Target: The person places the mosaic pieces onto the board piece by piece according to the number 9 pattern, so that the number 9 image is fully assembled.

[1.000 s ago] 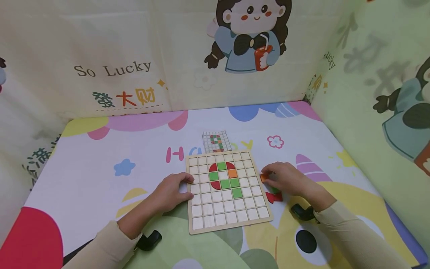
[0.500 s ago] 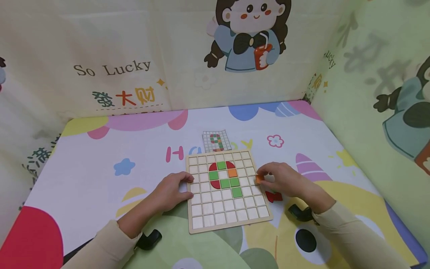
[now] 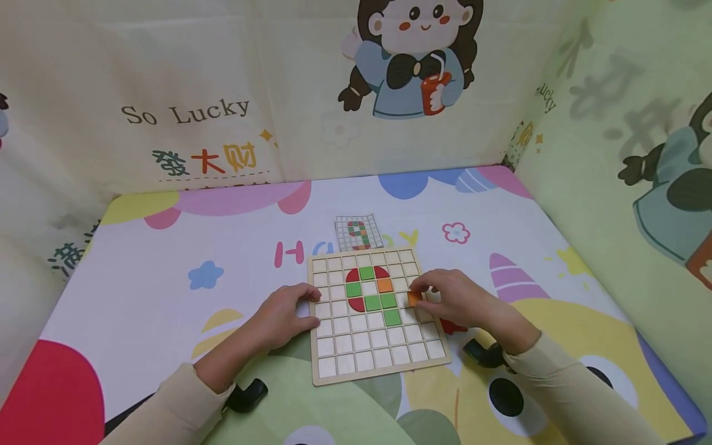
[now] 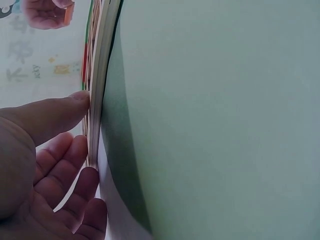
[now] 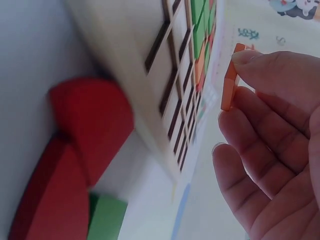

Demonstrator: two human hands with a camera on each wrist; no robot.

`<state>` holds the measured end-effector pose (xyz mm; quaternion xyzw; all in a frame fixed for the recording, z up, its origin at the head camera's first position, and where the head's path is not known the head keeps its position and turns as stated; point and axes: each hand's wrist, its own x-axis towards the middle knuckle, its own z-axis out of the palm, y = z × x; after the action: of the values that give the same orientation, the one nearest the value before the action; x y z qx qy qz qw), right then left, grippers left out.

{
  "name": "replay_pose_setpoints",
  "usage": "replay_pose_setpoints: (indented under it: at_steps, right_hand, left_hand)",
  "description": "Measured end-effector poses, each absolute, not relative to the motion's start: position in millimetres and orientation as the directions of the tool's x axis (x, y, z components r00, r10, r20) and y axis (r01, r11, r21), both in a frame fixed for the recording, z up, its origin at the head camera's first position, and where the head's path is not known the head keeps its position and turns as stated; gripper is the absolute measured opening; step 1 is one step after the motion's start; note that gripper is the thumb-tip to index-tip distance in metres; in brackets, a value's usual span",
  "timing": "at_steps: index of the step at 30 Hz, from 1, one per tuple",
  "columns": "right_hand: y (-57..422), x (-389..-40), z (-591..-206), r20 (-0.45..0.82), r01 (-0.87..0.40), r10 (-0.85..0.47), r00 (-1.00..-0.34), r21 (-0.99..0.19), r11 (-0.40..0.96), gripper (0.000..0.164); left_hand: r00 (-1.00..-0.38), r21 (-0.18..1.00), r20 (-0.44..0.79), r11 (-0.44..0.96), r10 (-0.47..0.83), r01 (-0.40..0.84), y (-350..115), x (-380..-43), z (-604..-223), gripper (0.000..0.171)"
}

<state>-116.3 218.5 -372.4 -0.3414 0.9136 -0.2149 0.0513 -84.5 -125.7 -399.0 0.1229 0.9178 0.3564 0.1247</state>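
My right hand (image 3: 458, 300) pinches an orange square tile (image 3: 414, 299) between thumb and fingers, over the right columns of a wooden grid board (image 3: 384, 374). The right wrist view shows the tile (image 5: 230, 82) on edge, thumb on one side and fingertips on the other. On the board, red curved pieces, green squares and an orange square (image 3: 385, 285) form a loop with a short tail. My left hand (image 3: 280, 316) rests at the board's left edge, thumb and fingers spread apart; the left wrist view shows its fingertips against the board's side (image 4: 97, 90).
Behind the board lies a small paper card (image 3: 358, 232) with a similar grid figure. Loose red pieces (image 5: 95, 125) and a green piece (image 5: 107, 217) lie by the board's right edge, partly hidden by my right hand in the head view. A printed cloth covers the table.
My right hand has moved left from beside the board with the orange tile, which now hangs over the grid's right side. The left hand and board have stayed in place.
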Motion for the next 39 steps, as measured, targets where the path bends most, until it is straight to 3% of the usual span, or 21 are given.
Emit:
replay_pose_setpoints:
  at_steps: [20,39]
  right_hand:
    - [198,-112,-374,0.022,-0.604,-0.684,-0.729,-0.491,0.628,0.02]
    - [187,-100,-388,0.026,-0.698,-0.759,-0.651,-0.411,0.586,0.016]
  left_hand:
    - [-0.938,0.682,-0.137,0.717,0.319,0.144,-125,-84,-399,0.038]
    - [-0.937,0.681,-0.128,0.716,0.324,0.155,-125,-84,-402,0.037]
